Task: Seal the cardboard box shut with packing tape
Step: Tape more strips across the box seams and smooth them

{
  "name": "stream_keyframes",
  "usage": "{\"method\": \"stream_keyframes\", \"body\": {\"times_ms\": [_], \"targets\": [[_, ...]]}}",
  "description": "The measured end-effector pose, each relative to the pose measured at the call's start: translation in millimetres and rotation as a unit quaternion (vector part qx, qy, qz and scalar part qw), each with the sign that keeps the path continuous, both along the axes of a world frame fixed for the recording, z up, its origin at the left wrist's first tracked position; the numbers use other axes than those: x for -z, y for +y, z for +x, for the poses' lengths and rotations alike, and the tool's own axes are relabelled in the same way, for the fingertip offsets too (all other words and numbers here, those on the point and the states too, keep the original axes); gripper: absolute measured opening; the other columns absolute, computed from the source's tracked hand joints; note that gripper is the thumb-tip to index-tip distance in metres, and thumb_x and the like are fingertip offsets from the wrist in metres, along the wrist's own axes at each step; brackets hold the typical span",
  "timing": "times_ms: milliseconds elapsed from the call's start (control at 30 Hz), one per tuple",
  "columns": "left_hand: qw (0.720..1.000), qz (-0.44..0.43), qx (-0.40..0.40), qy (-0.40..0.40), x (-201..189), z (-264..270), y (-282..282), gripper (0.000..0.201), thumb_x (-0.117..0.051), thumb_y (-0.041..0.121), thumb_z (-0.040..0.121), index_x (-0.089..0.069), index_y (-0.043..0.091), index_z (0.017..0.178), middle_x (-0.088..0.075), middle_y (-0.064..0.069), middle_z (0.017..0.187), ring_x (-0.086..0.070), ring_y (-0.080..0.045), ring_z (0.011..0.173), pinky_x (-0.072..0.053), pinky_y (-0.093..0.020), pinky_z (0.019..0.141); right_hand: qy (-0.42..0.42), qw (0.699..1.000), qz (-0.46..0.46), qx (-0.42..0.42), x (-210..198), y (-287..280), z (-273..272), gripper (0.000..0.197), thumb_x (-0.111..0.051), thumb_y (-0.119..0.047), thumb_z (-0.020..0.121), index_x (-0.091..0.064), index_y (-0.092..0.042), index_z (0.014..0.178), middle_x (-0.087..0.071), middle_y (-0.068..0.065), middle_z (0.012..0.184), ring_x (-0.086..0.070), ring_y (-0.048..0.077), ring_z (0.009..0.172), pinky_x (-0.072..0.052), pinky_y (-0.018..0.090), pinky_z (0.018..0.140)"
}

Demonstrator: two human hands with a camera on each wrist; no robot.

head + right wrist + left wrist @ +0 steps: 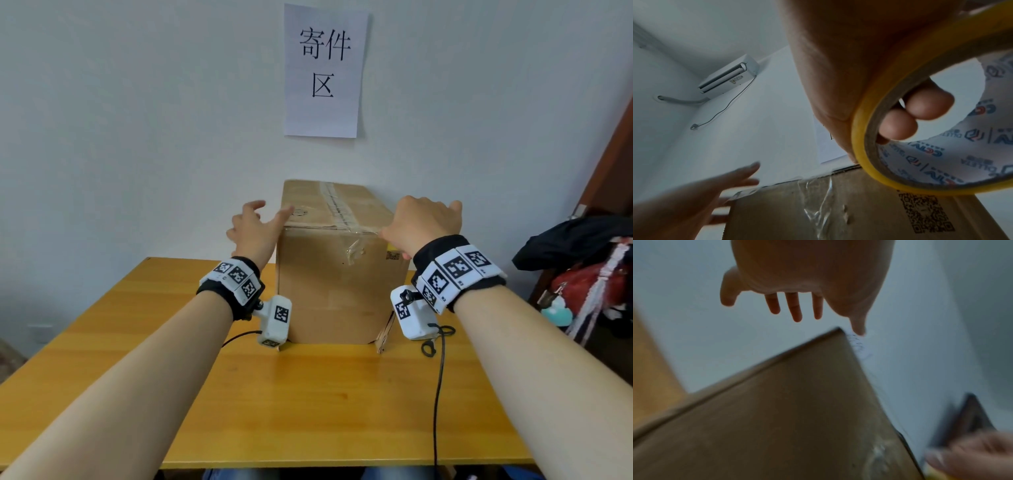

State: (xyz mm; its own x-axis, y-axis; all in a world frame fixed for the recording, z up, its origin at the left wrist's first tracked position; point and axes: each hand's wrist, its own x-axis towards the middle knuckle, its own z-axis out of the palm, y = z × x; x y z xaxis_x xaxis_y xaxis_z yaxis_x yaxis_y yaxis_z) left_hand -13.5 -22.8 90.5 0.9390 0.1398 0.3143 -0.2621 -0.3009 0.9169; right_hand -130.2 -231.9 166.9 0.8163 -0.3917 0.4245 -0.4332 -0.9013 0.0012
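Note:
A tall cardboard box stands upright on the wooden table, its top flaps closed. A strip of clear tape runs along the top seam and a crinkled end hangs down the near face. My left hand is spread by the box's upper left corner, thumb over the top edge, fingers straight. My right hand is at the upper right corner and grips a yellow-edged roll of packing tape, fingers curled through its core.
A paper sign hangs on the white wall behind the box. Dark and red bags are piled at the right beyond the table. A black cable trails across the table near its front edge. A QR code marks the box's near face.

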Motion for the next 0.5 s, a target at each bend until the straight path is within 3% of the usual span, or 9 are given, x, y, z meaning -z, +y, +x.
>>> {"method": "stream_keyframes", "body": {"times_ms": [67, 167, 367, 500], "targets": [[0.995, 0.097, 0.008, -0.025, -12, -8, -14, 0.077, -0.068, 0.072, 0.068, -0.044, 0.038, 0.133, -0.037, 0.000, 0.140, -0.025, -0.026, 0.136, -0.025, -0.060, 0.109, -0.002, 1.000, 0.002, -0.001, 1, 0, 0, 0.027, -0.055, -0.037, 0.090, -0.060, -0.019, 0.071, -0.065, -0.002, 0.060, -0.062, 0.021, 0.066, -0.031, 0.047, 0.098], [0.981, 0.194, -0.017, -0.004, -18, -13, -31, 0.081, -0.067, 0.075, 0.063, -0.042, 0.041, 0.132, -0.031, 0.001, 0.142, -0.019, -0.029, 0.141, -0.014, -0.068, 0.110, -0.004, 1.000, 0.005, 0.002, 2, -1, 1, 0.022, -0.056, -0.031, 0.088, -0.060, -0.019, 0.070, -0.065, -0.002, 0.059, -0.062, 0.021, 0.066, -0.031, 0.046, 0.094], [0.983, 0.166, -0.061, 0.040, -12, -1, -18, 0.065, -0.060, 0.064, 0.075, -0.038, 0.042, 0.132, -0.034, -0.005, 0.139, -0.023, -0.033, 0.136, -0.015, -0.072, 0.106, 0.005, 1.000, 0.011, -0.003, 1, 1, 0, 0.019, -0.055, -0.031, 0.088, -0.059, -0.020, 0.073, -0.065, -0.002, 0.061, -0.063, 0.021, 0.070, -0.031, 0.046, 0.095], [0.972, 0.213, -0.100, 0.000, -19, -1, -17, 0.056, -0.058, 0.058, 0.084, -0.041, 0.036, 0.132, -0.031, -0.007, 0.142, -0.019, -0.035, 0.138, -0.010, -0.075, 0.106, 0.008, 1.000, 0.005, -0.004, 0, 1, 1, 0.017, -0.055, -0.029, 0.088, -0.058, -0.021, 0.074, -0.065, -0.002, 0.061, -0.062, 0.021, 0.069, -0.031, 0.046, 0.095]]}}
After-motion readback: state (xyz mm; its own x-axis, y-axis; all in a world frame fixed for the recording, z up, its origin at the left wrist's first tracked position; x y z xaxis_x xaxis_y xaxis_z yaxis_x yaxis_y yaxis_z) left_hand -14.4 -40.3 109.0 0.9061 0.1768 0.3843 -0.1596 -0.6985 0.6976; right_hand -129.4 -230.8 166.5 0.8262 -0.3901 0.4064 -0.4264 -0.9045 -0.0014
